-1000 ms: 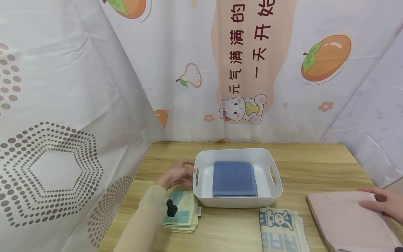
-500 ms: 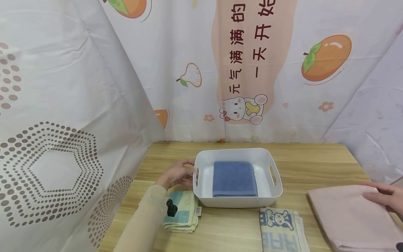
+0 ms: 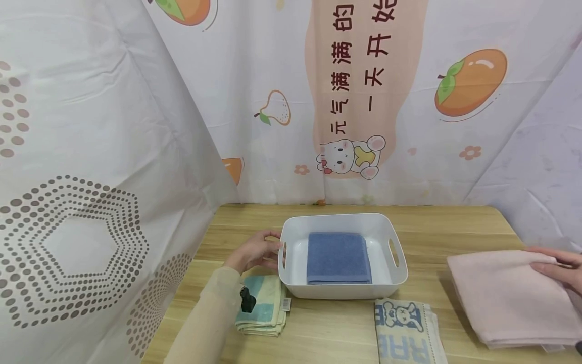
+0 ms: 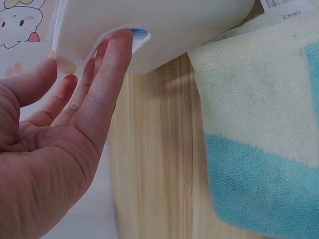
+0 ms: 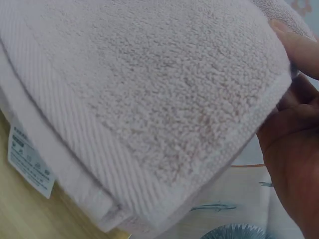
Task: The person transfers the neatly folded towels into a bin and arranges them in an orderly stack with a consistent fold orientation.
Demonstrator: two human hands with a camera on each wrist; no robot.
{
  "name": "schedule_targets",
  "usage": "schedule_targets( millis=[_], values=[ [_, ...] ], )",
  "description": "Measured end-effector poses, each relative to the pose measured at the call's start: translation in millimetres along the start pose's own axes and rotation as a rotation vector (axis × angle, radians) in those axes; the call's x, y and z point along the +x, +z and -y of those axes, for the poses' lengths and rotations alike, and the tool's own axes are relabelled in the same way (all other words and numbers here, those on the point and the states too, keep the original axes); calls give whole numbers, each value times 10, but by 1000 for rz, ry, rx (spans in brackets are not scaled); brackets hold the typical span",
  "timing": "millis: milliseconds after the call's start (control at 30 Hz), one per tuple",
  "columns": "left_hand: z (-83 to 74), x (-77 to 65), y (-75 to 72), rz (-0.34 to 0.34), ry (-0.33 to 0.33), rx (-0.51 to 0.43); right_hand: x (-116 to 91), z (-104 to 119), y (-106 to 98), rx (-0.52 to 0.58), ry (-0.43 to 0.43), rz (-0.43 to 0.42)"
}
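My right hand grips the far right edge of a folded pink towel, thumb on top and fingers underneath. The towel is tilted, its far side raised off the table. In the right wrist view its ribbed border and a white care label show. My left hand rests against the left end of a white plastic basket. Its fingers are loosely extended, one fingertip at the handle hole, the thumb beside the rim. A folded blue towel lies inside the basket.
A folded cream-and-teal towel lies below my left hand, close to the basket's front left corner. A cream towel with a blue bear print is at the front, right of centre. Printed curtains hang behind the wooden table.
My right hand has lifted the far side of the pink towel and moved it slightly away from me. The left hand and the basket have stayed in place.
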State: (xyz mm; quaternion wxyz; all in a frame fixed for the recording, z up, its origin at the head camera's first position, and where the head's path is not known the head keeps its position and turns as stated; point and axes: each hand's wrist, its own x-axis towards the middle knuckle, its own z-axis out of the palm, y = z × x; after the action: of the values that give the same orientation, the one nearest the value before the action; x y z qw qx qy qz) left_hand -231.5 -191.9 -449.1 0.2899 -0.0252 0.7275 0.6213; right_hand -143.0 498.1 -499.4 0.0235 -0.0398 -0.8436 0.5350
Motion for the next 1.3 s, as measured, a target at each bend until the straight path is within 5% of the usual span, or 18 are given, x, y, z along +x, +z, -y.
schedule_targets(
  millis=[367,700,933,1167,1300],
  values=[
    [-32,-31,17,7,8,6,70,262,9,-13,-131,-79],
    [-39,-31,20,4,6,-2,71,709,172,156,-218,-23],
    [-31,-25,26,3,10,-4,93,833,252,386,-256,19],
    [-43,-27,37,1,7,-6,121,962,294,487,-260,43],
    [-45,-27,38,0,7,-4,139,1057,316,455,-247,57]
  ],
)
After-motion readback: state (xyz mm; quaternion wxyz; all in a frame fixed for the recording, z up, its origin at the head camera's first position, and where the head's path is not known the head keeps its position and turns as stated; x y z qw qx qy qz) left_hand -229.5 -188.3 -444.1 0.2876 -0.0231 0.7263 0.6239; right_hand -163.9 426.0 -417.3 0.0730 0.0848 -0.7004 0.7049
